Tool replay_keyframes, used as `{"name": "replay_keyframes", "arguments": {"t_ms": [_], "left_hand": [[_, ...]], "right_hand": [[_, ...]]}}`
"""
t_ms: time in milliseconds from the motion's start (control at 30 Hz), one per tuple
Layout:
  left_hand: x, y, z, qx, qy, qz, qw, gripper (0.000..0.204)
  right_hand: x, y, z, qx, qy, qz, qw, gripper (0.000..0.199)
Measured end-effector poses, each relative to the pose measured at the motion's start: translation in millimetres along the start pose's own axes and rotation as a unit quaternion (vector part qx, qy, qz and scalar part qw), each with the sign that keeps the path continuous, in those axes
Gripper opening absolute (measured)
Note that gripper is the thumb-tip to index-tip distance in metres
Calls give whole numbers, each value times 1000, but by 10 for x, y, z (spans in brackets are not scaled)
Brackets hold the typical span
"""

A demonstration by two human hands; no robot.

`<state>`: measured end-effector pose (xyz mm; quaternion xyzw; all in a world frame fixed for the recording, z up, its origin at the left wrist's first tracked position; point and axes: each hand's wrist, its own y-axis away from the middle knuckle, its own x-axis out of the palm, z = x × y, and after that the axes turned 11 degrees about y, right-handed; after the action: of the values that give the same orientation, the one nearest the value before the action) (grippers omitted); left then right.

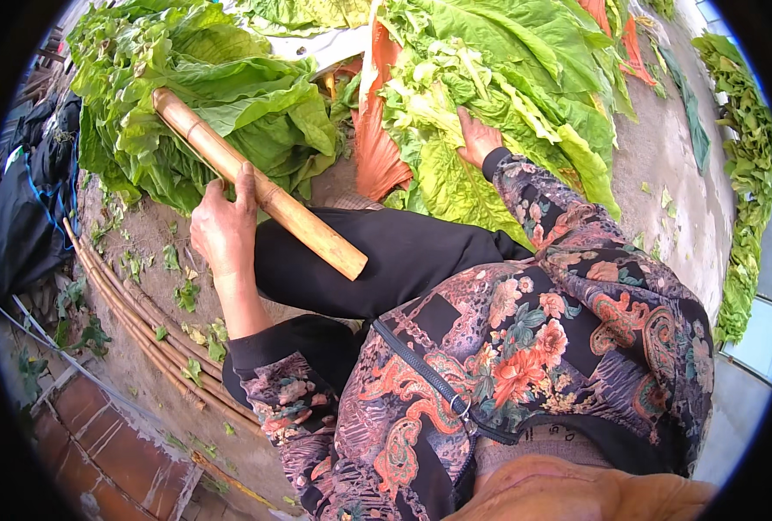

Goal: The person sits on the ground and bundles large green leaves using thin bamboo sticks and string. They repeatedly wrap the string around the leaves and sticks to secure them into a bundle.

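My left hand (pixel 225 221) is closed around a thick length of split bamboo (pixel 273 195), thumb on its upper side. The bamboo slants from the left leaf pile down over my dark trouser leg; a thin strip or cord runs along its upper edge. Just beyond lies a heap of broad green leaves (pixel 221 113), resembling tobacco leaves. My right hand (pixel 477 137) reaches into a second pile of yellow-green leaves (pixel 525 113) and grips some at their crumpled stem ends. Leaves hide part of its fingers.
Orange-red sheeting (pixel 379 130) runs between the two piles. Long thin poles (pixel 147 326) lie on the ground at left, near a dark bundle (pixel 29 208) with blue cord. A row of leaves (pixel 742 191) lines the far right. Leaf scraps litter the ground.
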<state>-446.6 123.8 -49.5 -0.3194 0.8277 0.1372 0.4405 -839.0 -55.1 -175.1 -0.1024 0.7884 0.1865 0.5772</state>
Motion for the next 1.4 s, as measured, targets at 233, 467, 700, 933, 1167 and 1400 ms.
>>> {"name": "replay_keyframes", "arguments": {"t_ms": [233,467,700,933,1167,1400], "left_hand": [[-233,67,-237,79,333,-66,937,36],[83,72,-264,-18,476,152,866,33],[-17,76,-306,1,540,178,823,40],[125,-153,-262,-50,746,203,632,27],[-481,96,-216,-4,736,214,642,71],[-472,141,0,-68,852,190,483,69]], "right_hand": [[81,297,450,-43,-8,-78,996,79],[-75,279,178,40,-166,106,980,43],[-1006,310,-317,-97,-390,-153,903,48],[-2173,254,864,-329,-460,2,825,52],[-2623,282,1150,-438,-432,208,760,45],[-2632,-117,1324,-487,-469,330,659,56]]}}
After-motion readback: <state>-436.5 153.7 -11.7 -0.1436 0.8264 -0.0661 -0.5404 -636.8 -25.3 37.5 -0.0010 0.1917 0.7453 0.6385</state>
